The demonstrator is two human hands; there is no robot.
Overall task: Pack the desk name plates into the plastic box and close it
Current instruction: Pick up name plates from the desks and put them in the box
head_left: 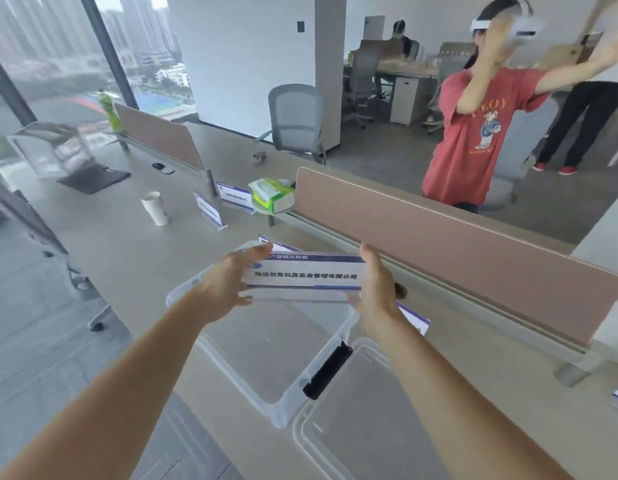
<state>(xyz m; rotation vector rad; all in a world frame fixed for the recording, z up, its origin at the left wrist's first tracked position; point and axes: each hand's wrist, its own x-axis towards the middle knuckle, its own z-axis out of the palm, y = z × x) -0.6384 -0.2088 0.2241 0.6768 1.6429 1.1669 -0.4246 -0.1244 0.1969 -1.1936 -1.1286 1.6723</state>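
The desk name plate (302,271) is a long white plate with a blue-purple band along its top edge, a short blue strip at the bottom and a row of dark Chinese characters across the middle. It is held level in the air between the two hands, printed face toward the camera, above the far end of the open plastic box (279,407). The left hand (227,285) grips its left end, digits spread over the top and bottom edges. The right hand (373,282) clasps the right end the same way.

The box is clear, with a black latch (326,370) on its right side, and sits on the desk (127,258) below the hands. Its clear lid (363,410) lies flat just right of it, under the right forearm.

A second plate's corner (270,241) shows just beyond the left fingertips, and a third plate (416,320) lies just right of the right wrist, partly hidden. Farther beyond the left hand stand two more plates (207,209), a paper cup (155,207) and a green tissue pack (271,195). A pink-brown desk partition (456,244) runs beyond the right hand
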